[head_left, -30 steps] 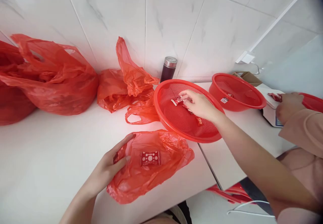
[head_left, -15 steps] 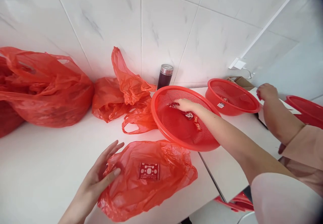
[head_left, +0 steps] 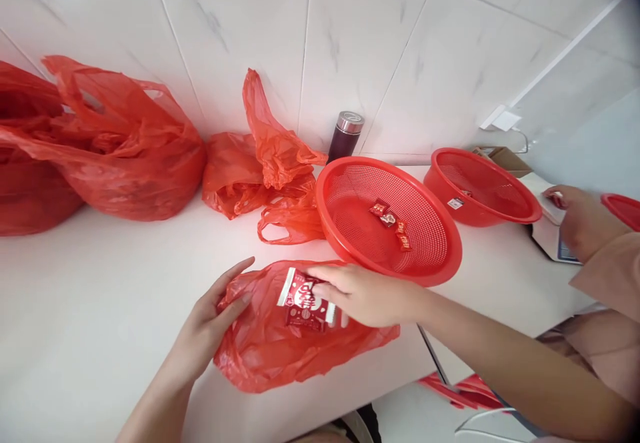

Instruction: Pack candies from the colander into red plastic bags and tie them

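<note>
A red plastic bag [head_left: 265, 356] lies spread on the white table in front of me. My left hand [head_left: 210, 326] rests at its left edge, thumb and fingers apart and loosely around the film, not closed on it. Over the bag, my right hand [head_left: 350, 293] pinches a red snack packet [head_left: 303, 296] with white ends and white lettering. Partly covered by it, a darker red packet [head_left: 305, 322] lies in the bag. Just behind stands a red perforated basket [head_left: 345, 246], with several small wrapped sweets [head_left: 389, 219] inside.
Full red bags [head_left: 145, 183] stand at the left, crumpled bags [head_left: 285, 170] by the wall. A dark flask [head_left: 345, 138] is behind the basket. A second red basket [head_left: 480, 190] stands right. A co-worker's hand [head_left: 590, 220] is over a white device [head_left: 547, 240].
My right hand has come out of the basket towards me and now holds a snack packet over the bag. My left hand stays at the bag's edge. The view has shifted slightly.
</note>
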`<act>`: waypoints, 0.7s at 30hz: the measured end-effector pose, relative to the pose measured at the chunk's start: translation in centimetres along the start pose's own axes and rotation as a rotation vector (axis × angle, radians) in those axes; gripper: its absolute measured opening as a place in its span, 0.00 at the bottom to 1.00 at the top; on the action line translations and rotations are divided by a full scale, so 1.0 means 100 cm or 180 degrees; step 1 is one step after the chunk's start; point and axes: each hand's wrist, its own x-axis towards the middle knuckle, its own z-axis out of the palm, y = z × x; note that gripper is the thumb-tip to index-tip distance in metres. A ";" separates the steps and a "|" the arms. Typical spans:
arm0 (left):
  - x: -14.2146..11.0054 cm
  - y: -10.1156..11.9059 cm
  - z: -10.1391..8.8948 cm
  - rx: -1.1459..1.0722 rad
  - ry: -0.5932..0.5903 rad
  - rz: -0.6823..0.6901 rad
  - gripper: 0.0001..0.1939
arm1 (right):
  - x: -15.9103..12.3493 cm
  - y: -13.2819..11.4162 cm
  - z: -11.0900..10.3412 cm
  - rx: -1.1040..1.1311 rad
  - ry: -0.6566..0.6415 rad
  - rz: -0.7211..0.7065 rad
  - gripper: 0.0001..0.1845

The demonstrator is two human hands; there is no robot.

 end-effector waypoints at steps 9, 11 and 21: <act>-0.004 0.007 0.005 -0.0305 0.0131 -0.0176 0.35 | 0.031 0.025 -0.097 -0.0987 0.1503 0.0409 0.21; -0.004 0.008 0.005 -0.0293 0.0172 -0.0146 0.35 | 0.046 0.059 -0.128 -0.1827 0.1432 0.0940 0.22; 0.000 0.011 0.003 -0.0394 0.0187 -0.0271 0.36 | 0.072 0.150 -0.156 -0.1499 0.0785 0.1375 0.23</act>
